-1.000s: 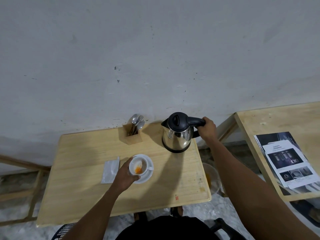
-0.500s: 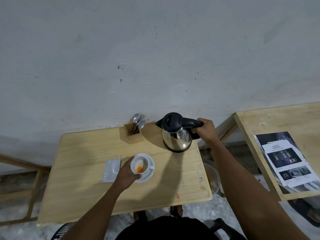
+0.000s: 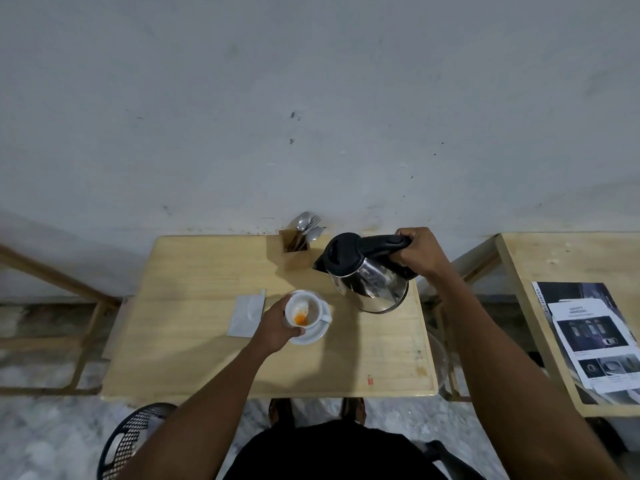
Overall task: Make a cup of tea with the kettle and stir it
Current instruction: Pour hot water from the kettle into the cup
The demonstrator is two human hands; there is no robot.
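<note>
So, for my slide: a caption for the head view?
Right hand tilts kettle toward cup held by left hand.

1. The right hand grips the tilted kettle at 1 o'clock above the surface.
2. The left hand holds the cup on its saucer.

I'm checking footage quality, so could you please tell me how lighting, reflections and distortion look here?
Head view: dim, soft light; the kettle casts a broad shadow across the table toward the cup; its steel body mirrors the surroundings without harsh glare; wide-angle bending curves the table edges.
</note>
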